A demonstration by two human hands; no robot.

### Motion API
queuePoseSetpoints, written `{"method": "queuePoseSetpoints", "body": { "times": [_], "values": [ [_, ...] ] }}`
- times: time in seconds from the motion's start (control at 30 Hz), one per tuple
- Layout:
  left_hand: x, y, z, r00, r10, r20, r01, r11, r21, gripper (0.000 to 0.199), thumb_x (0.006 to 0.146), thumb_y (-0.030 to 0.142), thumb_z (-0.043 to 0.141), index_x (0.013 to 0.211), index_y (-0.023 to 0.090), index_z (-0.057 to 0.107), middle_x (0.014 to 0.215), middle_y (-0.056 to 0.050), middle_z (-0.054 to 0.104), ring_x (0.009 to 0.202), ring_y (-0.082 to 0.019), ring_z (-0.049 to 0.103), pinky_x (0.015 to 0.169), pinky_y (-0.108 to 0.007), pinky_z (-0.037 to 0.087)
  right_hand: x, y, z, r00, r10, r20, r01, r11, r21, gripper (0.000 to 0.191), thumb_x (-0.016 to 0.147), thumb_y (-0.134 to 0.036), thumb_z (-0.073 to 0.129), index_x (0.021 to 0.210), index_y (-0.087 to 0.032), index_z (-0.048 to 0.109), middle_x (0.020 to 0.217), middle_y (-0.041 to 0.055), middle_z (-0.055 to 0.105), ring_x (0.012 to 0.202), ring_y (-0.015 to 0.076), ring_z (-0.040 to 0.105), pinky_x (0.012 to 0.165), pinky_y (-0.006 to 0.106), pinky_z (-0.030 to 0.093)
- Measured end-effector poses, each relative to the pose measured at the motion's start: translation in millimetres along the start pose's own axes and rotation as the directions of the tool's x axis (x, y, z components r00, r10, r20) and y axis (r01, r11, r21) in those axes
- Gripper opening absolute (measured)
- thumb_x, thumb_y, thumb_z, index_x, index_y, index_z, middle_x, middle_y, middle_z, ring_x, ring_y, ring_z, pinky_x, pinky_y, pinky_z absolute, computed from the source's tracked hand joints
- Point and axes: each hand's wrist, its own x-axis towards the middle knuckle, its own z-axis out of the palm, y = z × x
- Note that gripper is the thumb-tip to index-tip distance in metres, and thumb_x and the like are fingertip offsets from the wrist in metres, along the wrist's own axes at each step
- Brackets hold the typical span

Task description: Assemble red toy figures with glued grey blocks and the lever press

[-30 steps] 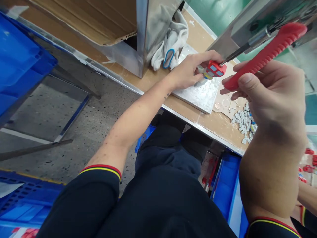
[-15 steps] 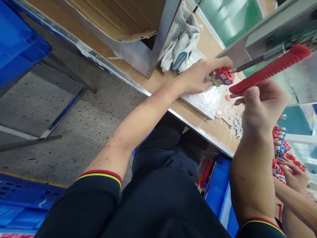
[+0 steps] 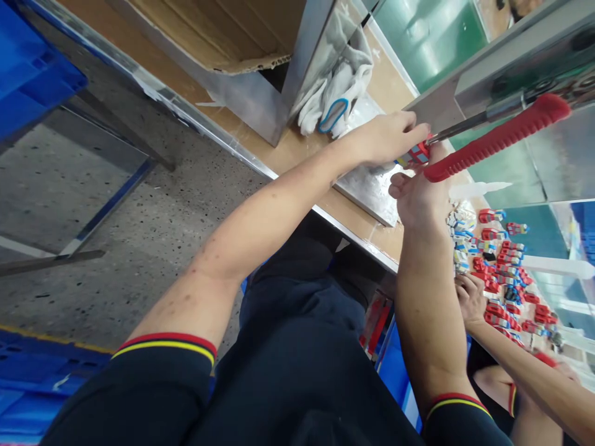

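Observation:
A small red toy car (image 3: pixel 419 153) with light blue windows sits under the tip of a metal driver rod (image 3: pixel 458 128), above the metal plate. My left hand (image 3: pixel 393 137) is closed on it from the left, fingers over its top. From below, my right hand (image 3: pixel 423 198) reaches up to the same toy car, its fingers bent around the lower side. Part of that hand is hidden behind the ribbed red handle (image 3: pixel 499 139), which slants across in front of the rod. The right hand is not wrapped around this handle.
White gloves (image 3: pixel 337 99) with a blue-edged cuff lie beside a metal panel and a cardboard box (image 3: pixel 232 37). A metal plate (image 3: pixel 372 195) lies on the bench. At right, a co-worker's hand (image 3: pixel 471 297) is near several red and blue toy pieces (image 3: pixel 506 272). Blue crates (image 3: pixel 37 74) stand left.
My right hand has moved left from beside the red handle to the toy car. My left hand stays on the toy car. The co-worker's hand has shifted left, and the view has turned slightly.

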Motion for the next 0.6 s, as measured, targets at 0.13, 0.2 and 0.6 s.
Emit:
{"method": "queuePoseSetpoints", "body": {
  "times": [0.13,0.2,0.6],
  "values": [
    [-1,-2,4.6,0.995,-0.082,0.062,0.091,0.982,-0.167,0.031,0.112,0.031,0.051,0.083,0.019,0.048,0.071,0.003,0.044,0.079,-0.014,0.062,0.072,-0.025,0.035,-10,-1,11,0.996,0.087,-0.031,-0.086,0.996,0.023,0.051,0.095,-0.073,0.055,0.077,-0.027,0.045,0.059,-0.0063,0.042,0.039,0.0075,0.032,0.034,0.023,0.015],
    [0,-3,6.9,0.996,-0.075,0.056,0.085,0.972,-0.217,0.029,0.113,0.025,0.048,0.085,0.018,0.046,0.075,0.004,0.042,0.081,-0.011,0.060,0.075,-0.023,0.034,-13,-3,16,0.996,0.092,-0.018,-0.091,0.995,0.052,0.052,0.095,-0.073,0.055,0.074,-0.027,0.042,0.057,-0.0075,0.037,0.039,0.0070,0.029,0.035,0.023,0.013],
    [8,-18,18.7,0.999,-0.011,-0.031,-0.001,0.938,-0.347,0.037,0.111,0.023,0.052,0.077,0.022,0.039,0.066,0.007,0.036,0.064,-0.006,0.041,0.065,-0.023,0.033,-9,-3,19,0.994,0.106,0.025,-0.109,0.985,0.133,0.063,0.095,-0.080,0.057,0.074,-0.027,0.030,0.056,-0.0114,0.021,0.040,0.0067,0.018,0.036,0.023,0.012]
  ]
}}
